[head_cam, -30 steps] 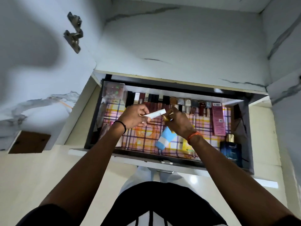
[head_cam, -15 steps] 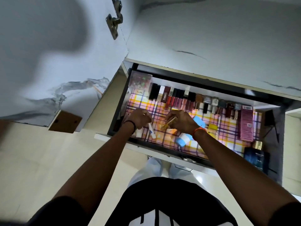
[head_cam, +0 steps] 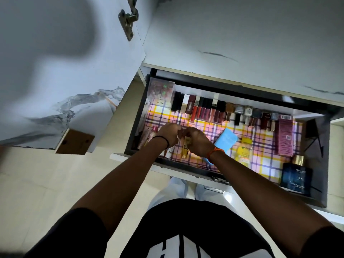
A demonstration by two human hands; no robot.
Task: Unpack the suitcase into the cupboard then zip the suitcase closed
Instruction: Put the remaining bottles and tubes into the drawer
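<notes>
Pale tiled floor (head_cam: 46,183), white marble-look cupboard (head_cam: 242,34) with its door (head_cam: 74,71) swung open on the left, hinge (head_cam: 128,21) visible at the top. Pulled-out drawer (head_cam: 186,169) below, lined with a pink/yellow/purple checked liner (head_cam: 260,146).

Both hands meet over the front-left part of the drawer. Left hand (head_cam: 168,134), black band at the wrist, fingers curled in; what they hold is hidden, cannot tell. Right hand (head_cam: 198,141), orange thread at the wrist, fingers curled down around the top of a small gold tube (head_cam: 186,148) that lies on the liner just under it. The two hands touch at the knuckles.

Drawer contents: clear box (head_cam: 161,90) in the back-left corner, row of lipsticks and nail polish bottles (head_cam: 223,112) along the back wall, pink carton (head_cam: 284,135) to the right, light blue tube (head_cam: 226,140) just right of the right hand, yellow bottle (head_cam: 243,151) beside it, dark blue perfume bottle (head_cam: 296,175) with gold cap at front-right. Pink tubes (head_cam: 149,136) by the left wall, partly behind the left wrist.

Suitcase not in view.
</notes>
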